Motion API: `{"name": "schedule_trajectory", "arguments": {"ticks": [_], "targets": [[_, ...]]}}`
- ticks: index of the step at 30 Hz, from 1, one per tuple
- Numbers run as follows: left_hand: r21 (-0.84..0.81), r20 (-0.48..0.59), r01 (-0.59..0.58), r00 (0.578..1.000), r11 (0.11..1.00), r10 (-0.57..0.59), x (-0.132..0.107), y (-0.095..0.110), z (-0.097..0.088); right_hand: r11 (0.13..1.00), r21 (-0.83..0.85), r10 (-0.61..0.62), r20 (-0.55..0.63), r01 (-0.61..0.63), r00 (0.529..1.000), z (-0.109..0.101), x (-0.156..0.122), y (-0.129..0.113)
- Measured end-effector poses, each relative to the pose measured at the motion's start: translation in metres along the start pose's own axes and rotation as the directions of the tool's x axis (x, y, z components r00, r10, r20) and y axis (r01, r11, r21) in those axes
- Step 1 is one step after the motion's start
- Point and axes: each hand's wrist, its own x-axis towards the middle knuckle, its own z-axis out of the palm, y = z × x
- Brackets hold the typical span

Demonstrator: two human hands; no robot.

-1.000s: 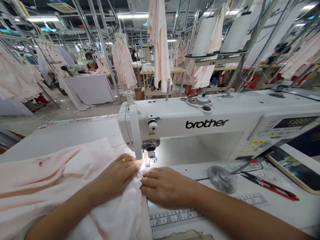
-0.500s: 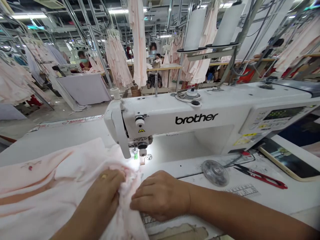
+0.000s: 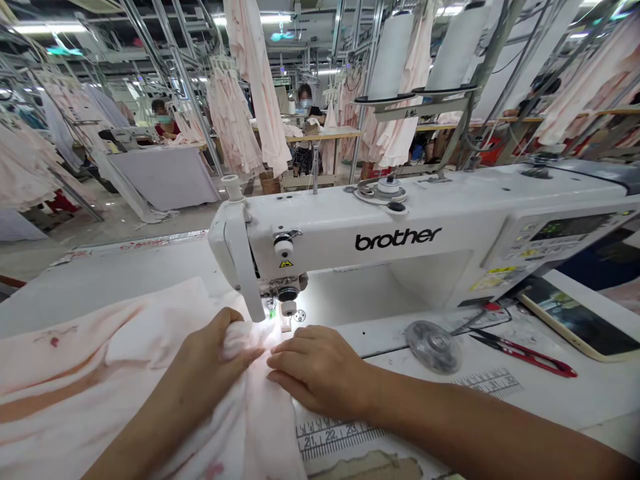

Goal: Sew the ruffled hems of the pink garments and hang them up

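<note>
A pale pink garment [image 3: 100, 373] lies spread over the left of the white sewing table. My left hand [image 3: 213, 360] is closed on a bunched fold of this fabric just in front of the needle. My right hand [image 3: 315, 367] rests beside it, fingers curled and pinching the fabric edge toward the presser foot [image 3: 286, 320]. The white Brother sewing machine [image 3: 400, 240] stands right behind both hands, its lamp lighting the needle area.
Red-handled thread snips [image 3: 520, 353] and a round metal disc [image 3: 434, 345] lie to the right on the table [image 3: 550, 400]. A phone [image 3: 575, 320] rests at the far right. A printed ruler strip [image 3: 340, 437] runs along the table front. Pink garments hang overhead; other people sit at far tables.
Both hands have moved the bunched fabric back toward the needle after pulling it nearer to me. The left hand regripped a fold of cloth. The view shifted slightly.
</note>
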Motion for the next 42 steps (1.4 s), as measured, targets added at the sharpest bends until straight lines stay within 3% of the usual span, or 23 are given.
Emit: {"name": "schedule_trajectory", "arguments": {"ticks": [2, 5, 10, 12, 14, 16, 20, 22, 25, 28, 31, 38, 40, 42], "targets": [[0.135, -0.052, -0.027, 0.998, 0.99, 0.034, 0.0, -0.005, 0.002, 0.997, -0.017, 0.076, 0.032, -0.076, 0.997, 0.005, 0.0, -0.004], [0.29, -0.142, -0.15, 0.97, 0.945, 0.198, -0.001, -0.013, 0.004, 0.986, -0.044, 0.167, 0.092, -0.163, 0.982, 0.01, 0.002, -0.008], [0.377, -0.253, -0.39, 0.829, 0.84, 0.499, -0.005, -0.011, 0.007, 0.98, 0.032, 0.191, 0.108, -0.195, 0.976, 0.008, 0.006, -0.009], [0.332, -0.235, -0.456, 0.808, 0.826, 0.54, -0.008, -0.008, 0.01, 0.972, 0.133, 0.176, 0.126, -0.192, 0.976, 0.006, 0.008, -0.007], [0.28, -0.224, -0.462, 0.821, 0.841, 0.526, -0.009, -0.005, 0.014, 0.948, 0.227, 0.187, 0.165, -0.222, 0.968, 0.002, 0.01, -0.003], [0.201, -0.199, -0.423, 0.866, 0.884, 0.46, -0.01, -0.002, 0.016, 0.92, 0.29, 0.204, 0.226, -0.265, 0.953, -0.002, 0.011, 0.001], [-0.027, -0.089, -0.179, 0.98, 0.983, 0.176, -0.01, 0.008, 0.015, 0.892, 0.369, 0.14, 0.32, -0.26, 0.937, -0.009, 0.015, 0.008], [-0.07, -0.072, -0.086, 0.994, 0.994, 0.081, -0.009, 0.011, 0.013, 0.905, 0.365, 0.088, 0.338, -0.217, 0.937, -0.01, 0.015, 0.01], [-0.049, -0.042, -0.043, 0.998, 0.998, 0.041, -0.004, 0.009, 0.012, 0.943, 0.303, 0.038, 0.307, -0.136, 0.951, -0.011, 0.012, 0.015], [-0.03, 0.016, -0.04, 0.999, 0.999, 0.04, 0.0, 0.0, 0.012, 0.98, 0.186, 0.042, 0.177, -0.075, 0.983, -0.01, 0.007, 0.023], [-0.024, 0.009, -0.048, 0.999, 0.999, 0.049, 0.002, -0.004, 0.011, 0.996, 0.068, 0.051, 0.066, -0.056, 0.996, -0.011, 0.004, 0.031], [0.009, 0.001, -0.053, 0.999, 0.999, 0.053, -0.009, 0.005, 0.012, 0.998, 0.056, 0.009, 0.167, -0.019, 0.986, -0.011, 0.004, 0.026], [0.114, -0.043, -0.2, 0.978, 0.973, 0.206, -0.012, 0.0, 0.015, 0.998, 0.055, 0.024, 0.202, -0.036, 0.979, -0.011, 0.005, 0.022], [0.245, -0.044, -0.434, 0.888, 0.867, 0.457, -0.014, -0.004, 0.019, 0.997, 0.06, 0.043, 0.224, -0.058, 0.974, -0.012, 0.005, 0.021]]}}
